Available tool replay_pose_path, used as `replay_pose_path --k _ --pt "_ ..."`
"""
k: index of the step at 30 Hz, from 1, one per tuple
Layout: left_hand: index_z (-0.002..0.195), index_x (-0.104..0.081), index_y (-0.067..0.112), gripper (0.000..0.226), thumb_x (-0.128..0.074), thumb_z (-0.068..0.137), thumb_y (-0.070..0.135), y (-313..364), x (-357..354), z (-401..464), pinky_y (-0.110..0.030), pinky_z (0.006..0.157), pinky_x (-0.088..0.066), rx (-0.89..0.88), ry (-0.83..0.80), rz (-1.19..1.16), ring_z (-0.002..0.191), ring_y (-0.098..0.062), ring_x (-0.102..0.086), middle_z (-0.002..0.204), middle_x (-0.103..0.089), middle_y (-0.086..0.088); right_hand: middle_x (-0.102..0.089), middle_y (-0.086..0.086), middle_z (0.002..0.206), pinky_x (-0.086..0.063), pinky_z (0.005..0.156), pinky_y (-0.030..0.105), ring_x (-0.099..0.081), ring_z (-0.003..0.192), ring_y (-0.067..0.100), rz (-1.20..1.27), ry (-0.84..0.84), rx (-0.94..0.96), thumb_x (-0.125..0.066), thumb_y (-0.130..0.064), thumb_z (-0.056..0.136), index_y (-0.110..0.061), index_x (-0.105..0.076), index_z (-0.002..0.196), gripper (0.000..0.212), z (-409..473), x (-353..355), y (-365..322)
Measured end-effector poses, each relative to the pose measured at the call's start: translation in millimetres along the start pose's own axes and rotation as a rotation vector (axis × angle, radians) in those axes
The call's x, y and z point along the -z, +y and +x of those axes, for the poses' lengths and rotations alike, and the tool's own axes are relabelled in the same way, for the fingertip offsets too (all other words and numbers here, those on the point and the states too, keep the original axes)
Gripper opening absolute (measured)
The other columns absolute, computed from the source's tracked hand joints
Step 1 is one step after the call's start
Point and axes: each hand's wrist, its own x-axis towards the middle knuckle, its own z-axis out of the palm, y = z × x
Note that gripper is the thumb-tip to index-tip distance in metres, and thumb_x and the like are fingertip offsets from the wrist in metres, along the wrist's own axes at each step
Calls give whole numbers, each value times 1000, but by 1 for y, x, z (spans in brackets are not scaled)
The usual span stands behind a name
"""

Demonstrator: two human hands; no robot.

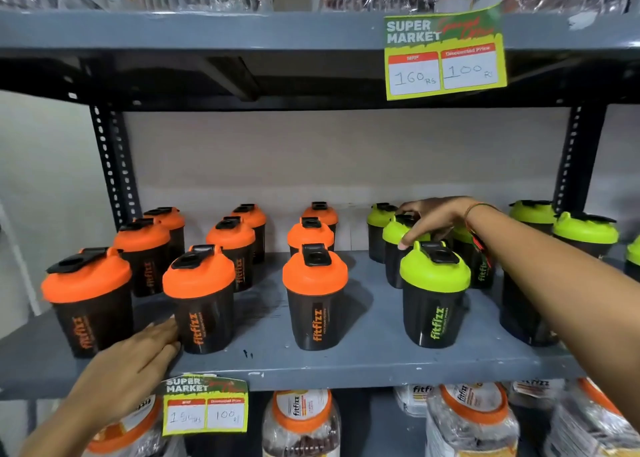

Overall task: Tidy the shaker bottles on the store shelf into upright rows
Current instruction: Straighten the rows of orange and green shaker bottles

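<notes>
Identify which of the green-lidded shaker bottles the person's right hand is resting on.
The right hand rests on the green-lidded bottle second from the front in the leftmost green column, directly behind the front green bottle. The other green ones are untouched.

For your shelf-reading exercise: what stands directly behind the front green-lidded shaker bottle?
Behind the front green-lidded shaker bottle, another green-lidded shaker stands upright. The right hand rests on its lid, hiding most of the top, and the front bottle covers its lower body.
</notes>
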Motion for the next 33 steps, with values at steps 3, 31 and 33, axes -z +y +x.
replay_pose_path --k 3,31,33 --pt "138 -51 23 62 -28 85 43 -3 -2 1 -29 110 -32 10 -4 13 135 -15 -45 143 -51 5 -43 1 128 -47 45 14 -57 76 8 26 -5 -11 -88 -31 72 -30 -34 150 95 2 0 3" --pt "148 -20 22 116 -74 57 70 189 -44 2 -52 101 -44 211 145 -625 128 -32 -50 143 -51 -6 -38 5 156 -36 113 44 -39 142 24 604 689 53 -79 -68 60 -17 -15 157 127 -159 -165 17" --pt "145 -26 19 113 -76 56 67 188 -48 7 -49 98 -46 269 142 -634 123 -33 -54 135 -58 -8 -53 5 143 -46 102 42 -51 131 28 521 660 7 -79 -71 55 -20 -27 149 119 -156 -170 20"
